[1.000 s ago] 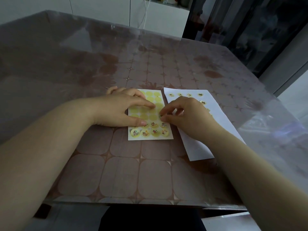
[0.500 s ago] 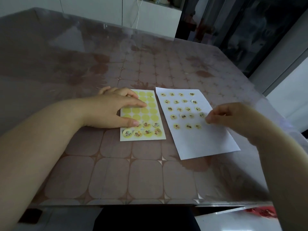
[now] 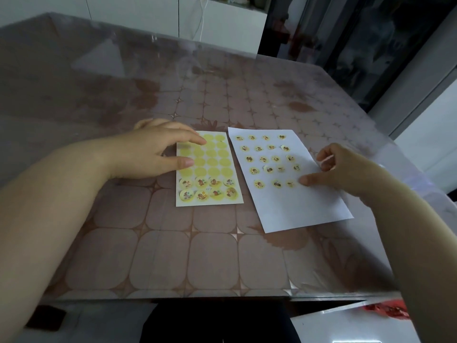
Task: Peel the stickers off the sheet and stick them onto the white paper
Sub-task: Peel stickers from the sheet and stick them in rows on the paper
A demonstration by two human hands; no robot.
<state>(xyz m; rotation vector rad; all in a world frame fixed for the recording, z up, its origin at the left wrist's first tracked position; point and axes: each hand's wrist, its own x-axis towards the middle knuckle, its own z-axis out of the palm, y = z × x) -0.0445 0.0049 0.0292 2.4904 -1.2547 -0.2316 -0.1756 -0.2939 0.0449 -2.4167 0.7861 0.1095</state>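
The glossy brown tiled-pattern table (image 3: 173, 256) has both sheets lying flat side by side, which makes sense: short trip from one to the other. Taking the rectangular yellow-dotted sticker sheet (image 3: 209, 167) as the anchor, its two nearest rows hold the remaining round cartoon stickers (image 3: 207, 189), and everything farther up is just bare yellow circles, so I'd guess the job is well over half done. Just right of that sheet, slightly angled, is the white sheet of paper (image 3: 296, 206), with rows of small stuck-on stickers (image 3: 269, 159) filling its far half and the near half blank. The right hand (image 3: 346, 169) sits on the right side of that paper, thumb tip pressed down at the end of the nearest sticker row, probably seating a fresh one, though I can't actually see a sticker under it; the other fingers are curled loosely above, holding nothing I can make out. The left hand (image 3: 153, 152) comes in from the left of the sticker sheet, palm down, thumb and index finger spread flat on its far-left part, gripping nothing, looks like it's just pinning the sheet so it won't slide during peeling.
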